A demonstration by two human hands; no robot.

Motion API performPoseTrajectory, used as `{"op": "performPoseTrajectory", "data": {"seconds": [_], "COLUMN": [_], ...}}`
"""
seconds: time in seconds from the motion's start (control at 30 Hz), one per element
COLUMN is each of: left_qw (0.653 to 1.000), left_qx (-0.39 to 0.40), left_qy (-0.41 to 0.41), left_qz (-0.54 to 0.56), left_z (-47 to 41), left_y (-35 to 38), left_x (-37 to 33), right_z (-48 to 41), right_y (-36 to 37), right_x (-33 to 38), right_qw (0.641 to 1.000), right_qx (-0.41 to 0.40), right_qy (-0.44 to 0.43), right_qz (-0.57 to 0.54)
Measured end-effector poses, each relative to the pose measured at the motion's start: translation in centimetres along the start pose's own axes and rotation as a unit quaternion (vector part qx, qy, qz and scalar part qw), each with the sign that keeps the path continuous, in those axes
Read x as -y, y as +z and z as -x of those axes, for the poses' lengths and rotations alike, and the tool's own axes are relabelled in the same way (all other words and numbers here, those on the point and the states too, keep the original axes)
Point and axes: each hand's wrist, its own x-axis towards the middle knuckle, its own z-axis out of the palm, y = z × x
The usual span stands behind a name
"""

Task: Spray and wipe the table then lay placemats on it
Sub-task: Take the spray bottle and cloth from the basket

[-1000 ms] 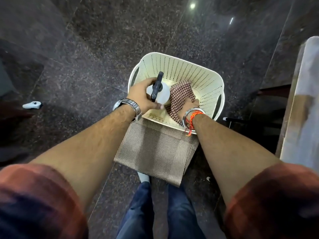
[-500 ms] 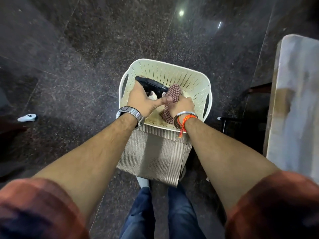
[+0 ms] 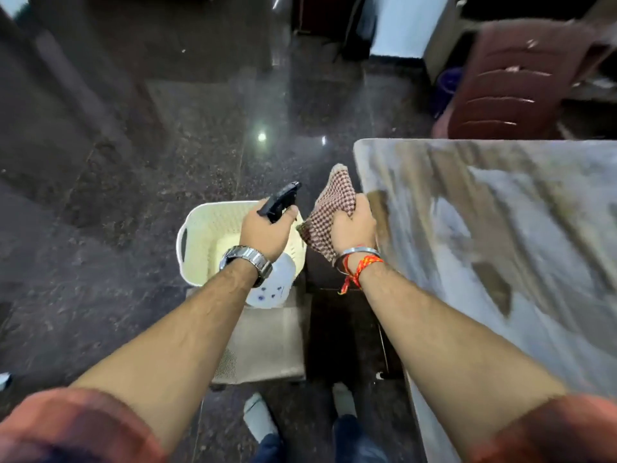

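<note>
My left hand (image 3: 267, 228) grips a spray bottle (image 3: 273, 285) by its black trigger head, with the white body hanging under my wrist, above the cream perforated basket (image 3: 197, 235). My right hand (image 3: 354, 225) is closed on a red-and-white checked cloth (image 3: 329, 208), held up close to the left edge of the marbled grey table (image 3: 500, 228). Beige woven placemats (image 3: 263, 342) lie on the floor just in front of the basket, partly hidden by my left forearm.
Dark polished stone floor surrounds the basket. A maroon plastic chair (image 3: 514, 81) stands beyond the table's far edge. My legs and shoes (image 3: 260, 416) are at the bottom, beside the table's near-left corner.
Both hands rose out of the basket, lifting the spray bottle and the cloth. The view swung right and up, bringing the table and chair into sight.
</note>
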Motion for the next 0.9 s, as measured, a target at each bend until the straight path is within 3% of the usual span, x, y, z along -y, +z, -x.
{"op": "performPoseTrajectory", "data": {"seconds": [0.13, 0.3, 0.47, 0.63, 0.77, 0.9], "left_qw": [0.996, 0.984, 0.989, 0.98, 0.979, 0.979], "left_qx": [0.093, 0.178, 0.128, 0.115, 0.095, 0.125], "left_qy": [-0.009, -0.03, -0.075, -0.042, -0.041, -0.058], "left_qz": [0.002, -0.004, -0.02, -0.157, -0.174, -0.15], "left_z": [4.1, 9.1, 13.6, 19.5, 21.5, 22.3], "left_y": [5.0, 12.1, 17.8, 24.7, 27.1, 28.5], "left_x": [-4.0, -7.3, -8.3, -10.6, -11.9, -13.0], "right_z": [0.4, 0.7, 0.8, 0.0, -0.3, -0.5], "right_y": [-6.9, -16.0, -23.3, -32.2, -34.9, -35.7], "right_x": [-1.7, -6.4, -11.8, -17.3, -18.7, -19.5], "right_qw": [0.995, 0.987, 0.988, 0.988, 0.99, 0.993], "right_qx": [-0.096, -0.143, -0.118, -0.094, -0.088, -0.069], "right_qy": [0.016, 0.068, 0.093, 0.094, 0.086, 0.065], "right_qz": [-0.01, -0.004, 0.023, 0.077, 0.066, 0.068]}}
